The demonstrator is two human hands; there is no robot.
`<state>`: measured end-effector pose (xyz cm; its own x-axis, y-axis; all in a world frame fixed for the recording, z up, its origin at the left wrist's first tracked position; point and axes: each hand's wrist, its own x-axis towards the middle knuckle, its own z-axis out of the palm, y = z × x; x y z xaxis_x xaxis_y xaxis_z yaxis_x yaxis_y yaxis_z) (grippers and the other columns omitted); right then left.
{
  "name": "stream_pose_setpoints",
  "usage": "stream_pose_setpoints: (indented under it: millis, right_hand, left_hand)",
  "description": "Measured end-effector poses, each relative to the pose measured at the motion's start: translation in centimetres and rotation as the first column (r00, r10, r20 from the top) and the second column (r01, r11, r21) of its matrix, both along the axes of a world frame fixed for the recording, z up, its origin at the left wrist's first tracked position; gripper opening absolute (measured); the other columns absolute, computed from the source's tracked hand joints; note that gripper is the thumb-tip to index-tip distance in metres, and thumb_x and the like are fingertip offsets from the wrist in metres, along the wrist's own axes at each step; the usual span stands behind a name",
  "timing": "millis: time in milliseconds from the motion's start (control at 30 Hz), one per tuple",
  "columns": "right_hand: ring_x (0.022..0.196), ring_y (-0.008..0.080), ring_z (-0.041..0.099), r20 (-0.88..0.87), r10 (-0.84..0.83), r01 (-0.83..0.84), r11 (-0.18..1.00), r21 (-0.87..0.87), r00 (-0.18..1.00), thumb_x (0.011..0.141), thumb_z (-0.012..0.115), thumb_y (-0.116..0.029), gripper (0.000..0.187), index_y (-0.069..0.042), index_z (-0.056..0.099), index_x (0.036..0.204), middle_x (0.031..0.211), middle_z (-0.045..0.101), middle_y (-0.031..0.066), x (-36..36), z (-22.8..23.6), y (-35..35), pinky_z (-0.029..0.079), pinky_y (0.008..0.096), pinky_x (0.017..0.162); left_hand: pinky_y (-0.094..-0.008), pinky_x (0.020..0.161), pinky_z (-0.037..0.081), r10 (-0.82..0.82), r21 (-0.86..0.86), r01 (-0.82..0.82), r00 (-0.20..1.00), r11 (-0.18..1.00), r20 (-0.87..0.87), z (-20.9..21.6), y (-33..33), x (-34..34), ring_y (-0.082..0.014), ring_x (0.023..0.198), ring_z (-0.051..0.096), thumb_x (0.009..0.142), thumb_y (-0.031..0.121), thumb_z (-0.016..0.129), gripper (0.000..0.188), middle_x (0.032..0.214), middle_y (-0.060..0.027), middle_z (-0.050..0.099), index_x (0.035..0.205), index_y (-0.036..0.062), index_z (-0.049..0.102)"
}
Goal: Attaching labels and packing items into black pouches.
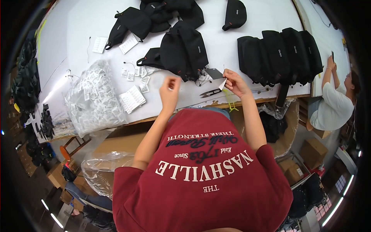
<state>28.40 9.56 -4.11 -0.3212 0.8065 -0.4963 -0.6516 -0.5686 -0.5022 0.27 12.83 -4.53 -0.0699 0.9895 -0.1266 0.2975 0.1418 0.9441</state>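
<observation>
My right hand (pixel 237 84) pinches a small white hang tag (pixel 223 84) near the table's front edge. My left hand (pixel 170 92) is raised over the table with its fingers curled in; whether anything is between them is too small to make out. Beyond it lies a black bag (pixel 176 50) with a small orange tab. A dark card (pixel 213 73) and several thin strings lie between this bag and my right hand. Just below the card is a pair of black thread snips (pixel 210 93). Stacked white cards (pixel 132 99) and small white labels (pixel 144 84) lie left of my left hand.
A clear plastic bag full of labels (pixel 94 100) stands at the table's left front. Several black bags (pixel 280 56) are lined up at the right; more lie piled (pixel 148 19) at the back. Another person (pixel 334 102) sits at far right, holding a phone. Cardboard boxes (pixel 312 152) stand below.
</observation>
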Motion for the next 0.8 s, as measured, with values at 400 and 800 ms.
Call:
stream_pose_setpoints:
  millis: [400, 800]
  right_hand:
    - [0.049, 0.0019, 0.044, 0.583, 0.025, -0.108, 0.988, 0.107, 0.812, 0.085, 0.066, -0.014, 0.013, -0.002, 0.062, 0.086, 0.057, 0.05, -0.0044, -1.5, 5.7, -0.7, 0.034, 0.0175, 0.043]
    - [0.047, 0.0077, 0.042, 0.918, -0.277, -0.192, 0.922, 0.338, 0.284, 0.079, 0.069, -0.012, 0.011, -0.005, 0.069, 0.087, 0.053, 0.05, 0.0025, -6.7, 9.1, 0.4, 0.033, 0.0248, 0.046]
  left_hand:
    - [-0.0352, 0.058, 0.045, -0.475, -0.113, 0.479, 0.756, 0.87, -0.45, 0.3, 1.3, 5.1, -0.0231, 0.061, 0.057, 0.078, 0.018, 0.069, 0.017, 0.067, -0.0067, 0.058, 0.087, 0.0035, 0.066]
    - [-0.0178, 0.048, 0.032, -0.316, -0.338, 0.478, 0.843, 0.811, 0.435, 9.2, 3.4, 4.9, -0.0016, 0.056, 0.044, 0.082, 0.016, 0.069, 0.02, 0.072, 0.0017, 0.064, 0.097, 0.0035, 0.071]
